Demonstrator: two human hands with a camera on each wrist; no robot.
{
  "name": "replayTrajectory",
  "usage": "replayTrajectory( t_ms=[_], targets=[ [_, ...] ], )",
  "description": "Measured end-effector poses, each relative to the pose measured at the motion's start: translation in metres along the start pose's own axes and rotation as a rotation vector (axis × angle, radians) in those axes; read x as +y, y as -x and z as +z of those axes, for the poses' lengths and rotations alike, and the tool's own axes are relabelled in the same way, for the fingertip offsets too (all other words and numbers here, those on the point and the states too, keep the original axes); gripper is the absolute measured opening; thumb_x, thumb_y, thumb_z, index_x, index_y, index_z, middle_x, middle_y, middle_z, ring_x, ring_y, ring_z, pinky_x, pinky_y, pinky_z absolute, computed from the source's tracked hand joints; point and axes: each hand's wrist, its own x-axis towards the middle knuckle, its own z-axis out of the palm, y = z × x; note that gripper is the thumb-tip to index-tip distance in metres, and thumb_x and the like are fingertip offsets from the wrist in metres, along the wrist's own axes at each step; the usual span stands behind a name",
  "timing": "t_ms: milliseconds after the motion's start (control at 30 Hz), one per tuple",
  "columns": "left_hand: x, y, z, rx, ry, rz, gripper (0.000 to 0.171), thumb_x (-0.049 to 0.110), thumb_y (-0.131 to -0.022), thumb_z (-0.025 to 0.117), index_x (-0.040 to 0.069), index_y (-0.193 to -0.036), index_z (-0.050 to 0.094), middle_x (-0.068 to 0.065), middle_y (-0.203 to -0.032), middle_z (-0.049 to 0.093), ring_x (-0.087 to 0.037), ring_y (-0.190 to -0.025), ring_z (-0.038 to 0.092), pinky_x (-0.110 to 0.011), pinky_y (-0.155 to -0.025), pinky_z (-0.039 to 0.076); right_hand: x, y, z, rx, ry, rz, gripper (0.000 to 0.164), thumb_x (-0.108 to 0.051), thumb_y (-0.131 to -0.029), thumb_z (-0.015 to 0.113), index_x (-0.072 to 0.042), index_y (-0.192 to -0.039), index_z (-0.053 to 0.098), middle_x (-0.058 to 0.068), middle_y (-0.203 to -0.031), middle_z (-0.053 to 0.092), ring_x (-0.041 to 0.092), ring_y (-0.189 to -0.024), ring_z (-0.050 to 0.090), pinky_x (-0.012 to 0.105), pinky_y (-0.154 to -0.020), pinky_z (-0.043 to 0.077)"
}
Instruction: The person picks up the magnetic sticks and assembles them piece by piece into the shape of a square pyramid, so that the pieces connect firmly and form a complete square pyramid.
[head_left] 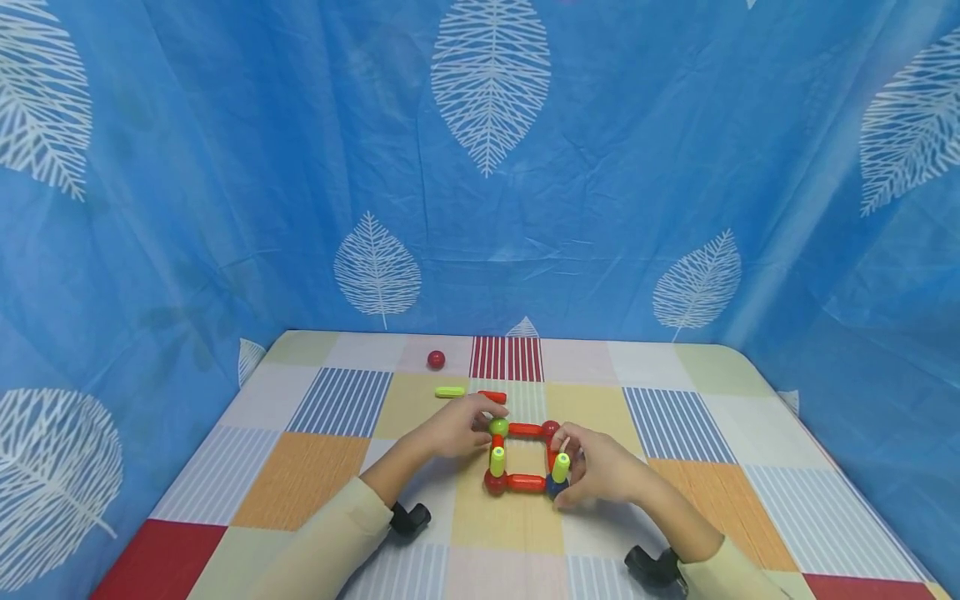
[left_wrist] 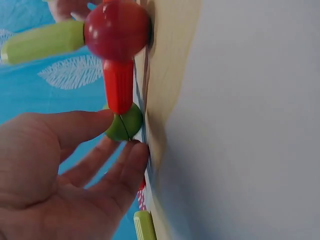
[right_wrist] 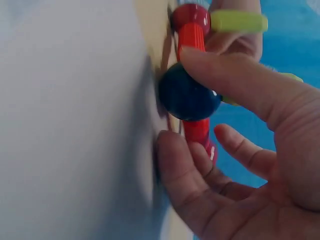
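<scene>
A square of red rods (head_left: 526, 483) joined by balls lies on the table. At its back left corner, my left hand (head_left: 461, 427) pinches the green ball (left_wrist: 125, 124) between thumb and fingers. My right hand (head_left: 603, 467) grips the right side, thumb on the dark blue ball (right_wrist: 189, 92) at the front right corner and fingers curled beside it. Red balls form the front left corner (head_left: 495, 482) and the back right corner (head_left: 551, 427). One yellow-green rod (head_left: 497, 461) stands up from the front red ball, another (head_left: 561, 467) from the blue ball.
Beyond the left hand lie a loose yellow-green rod (head_left: 450, 392) and a red rod (head_left: 492, 397). Farther back sits a loose red ball (head_left: 436, 360). A patchwork cloth (head_left: 315, 479) covers the table, and a blue leaf-print curtain (head_left: 600, 167) hangs behind and at both sides.
</scene>
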Motion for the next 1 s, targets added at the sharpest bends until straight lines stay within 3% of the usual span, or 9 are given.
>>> replayTrajectory(
  t_ms=[233,433,1000],
  targets=[
    [-0.011,0.005,-0.006,0.023,0.093,-0.064,0.028,0.004,-0.085,0.081,0.011,-0.111,0.076,-0.001,-0.107,0.072,-0.017,-0.096,0.068,-0.035,-0.089,0.06,0.02,-0.007,-0.007,0.094,-0.173,0.091,0.043,-0.007,-0.073,0.09,-0.006,-0.11,0.069,0.009,-0.103,0.069,0.02,-0.088,0.07,0.03,-0.075,0.059],
    [-0.013,0.013,-0.008,0.021,0.181,-0.061,0.023,0.003,-0.081,0.084,0.01,-0.102,0.077,0.0,-0.099,0.073,-0.011,-0.087,0.068,-0.027,-0.081,0.06,0.026,-0.011,-0.008,0.178,-0.155,0.098,0.03,-0.009,-0.078,0.087,-0.002,-0.104,0.074,0.008,-0.096,0.076,0.016,-0.088,0.07,0.029,-0.078,0.058],
    [-0.015,0.013,-0.007,0.015,0.209,-0.095,0.024,0.005,-0.081,0.085,0.013,-0.102,0.077,0.002,-0.099,0.072,-0.012,-0.087,0.068,-0.029,-0.082,0.06,0.032,-0.013,-0.009,0.152,-0.211,0.097,0.026,-0.011,-0.078,0.087,-0.002,-0.1,0.075,0.006,-0.091,0.075,0.017,-0.086,0.067,0.026,-0.073,0.055]
  ],
)
